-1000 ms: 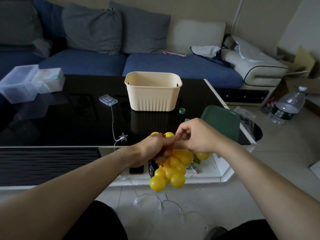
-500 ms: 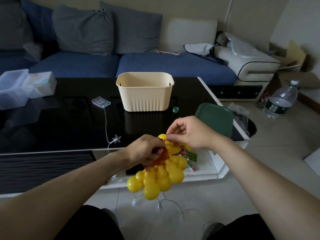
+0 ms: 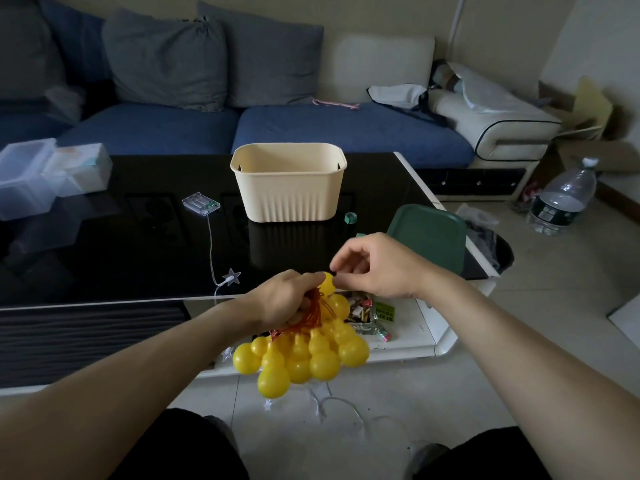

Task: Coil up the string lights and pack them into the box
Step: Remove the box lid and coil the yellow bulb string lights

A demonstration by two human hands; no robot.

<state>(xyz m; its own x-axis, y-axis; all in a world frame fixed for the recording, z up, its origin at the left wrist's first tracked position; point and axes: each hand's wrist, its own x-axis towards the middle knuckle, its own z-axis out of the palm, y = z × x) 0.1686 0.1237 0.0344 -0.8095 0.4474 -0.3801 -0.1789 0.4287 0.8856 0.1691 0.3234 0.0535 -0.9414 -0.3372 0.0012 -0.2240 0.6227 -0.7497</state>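
My left hand [image 3: 285, 301] grips a bunch of yellow gourd-shaped string lights [image 3: 304, 358] by their red cords, just in front of the table's near edge. The gourds hang below the fist. My right hand [image 3: 377, 266] is beside it on the right, thumb and forefinger pinching a thin dark wire at the top gourd. The cream ribbed box [image 3: 288, 183] stands open on the black glass table [image 3: 104, 244], beyond both hands. A second light string with a clear battery case [image 3: 201, 203] and a star lamp [image 3: 231, 277] lies on the table, its wire trailing to the floor.
A green lid [image 3: 427, 239] leans at the table's right edge, with a small green tape roll [image 3: 350, 218] near the box. Clear plastic containers [image 3: 45, 178] sit at far left. Clutter fills the white lower shelf [image 3: 398, 337]. A water bottle [image 3: 562, 199] stands on the floor at right; the sofa is behind.
The gourd bunch has sunk a little and spread under my left fist. My right hand has lifted off the bunch and now pinches the wire at its top.
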